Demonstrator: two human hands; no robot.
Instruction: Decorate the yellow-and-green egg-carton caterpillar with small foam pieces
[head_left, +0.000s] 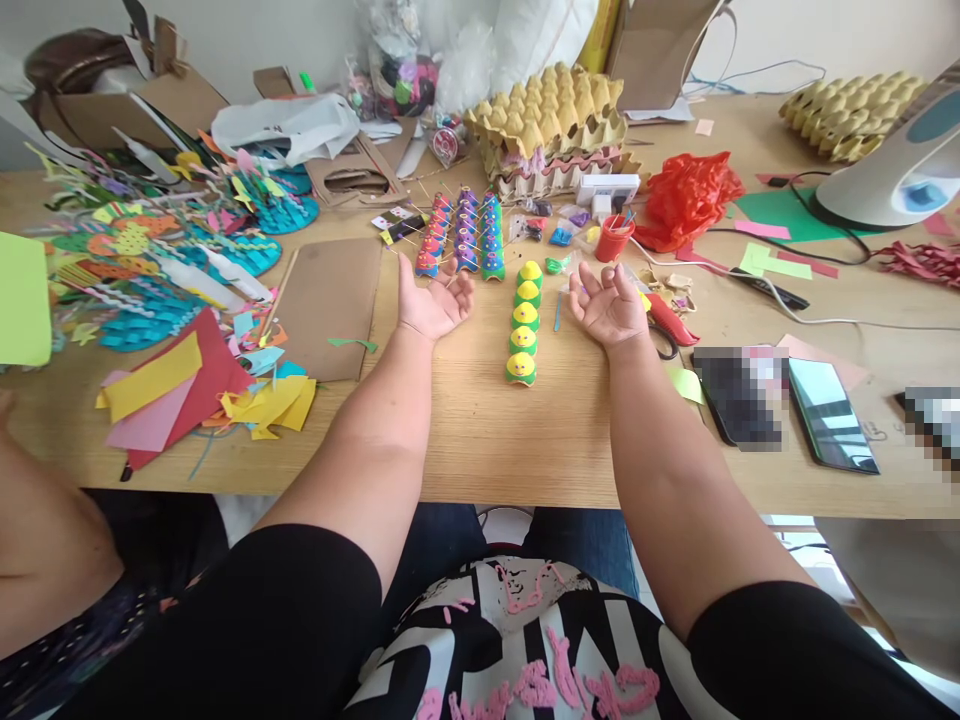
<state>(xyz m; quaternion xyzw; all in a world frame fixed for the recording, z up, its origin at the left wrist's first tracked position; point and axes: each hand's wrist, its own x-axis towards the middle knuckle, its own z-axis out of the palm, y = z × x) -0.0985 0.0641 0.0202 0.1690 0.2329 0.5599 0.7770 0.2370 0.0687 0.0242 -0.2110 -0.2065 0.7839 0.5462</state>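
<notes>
Palm up, my left hand [436,300] rests over the table just in front of three painted egg-carton strips, its fingers loosely curled and apart. The strips are red [433,235], purple [466,230] and blue-green [492,237], each dotted with colour. My right hand [609,305] is also palm up, holding nothing, near a small blue stick [557,311]. Between the hands lies a green and yellow egg-carton caterpillar [523,322], apart from both. Small drawn faces show on its nearer bumps.
Stacked egg cartons [544,110] stand at the back, beside a red plastic bag [690,200]. A brown cardboard sheet [326,305] and coloured paper scraps [172,385] lie left. Two phones, one dark-screened [832,415], lie right. Another person's arm [52,540] is at far left.
</notes>
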